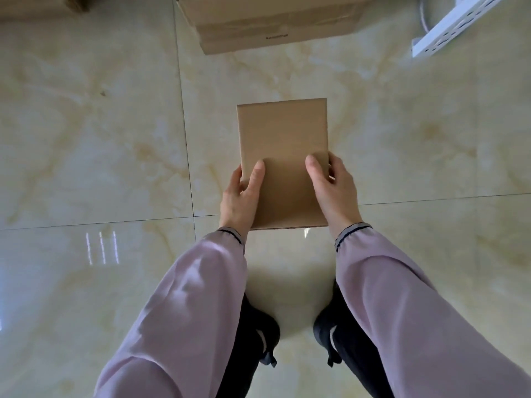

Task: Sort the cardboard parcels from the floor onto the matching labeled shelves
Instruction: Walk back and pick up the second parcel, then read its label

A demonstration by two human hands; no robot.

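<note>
Big carton point(275, 21) sits at twelve o'clock, well apart. My small parcel point(283, 156) is held over the tiled floor point(86, 139), left hand point(240, 196) and right hand point(332, 188) clamping its near end; the unsupported far end could tip and slip free.

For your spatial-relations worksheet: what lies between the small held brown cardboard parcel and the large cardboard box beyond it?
Only bare glossy marble-patterned floor tile separates the small parcel from the large box, in the head view.
</note>
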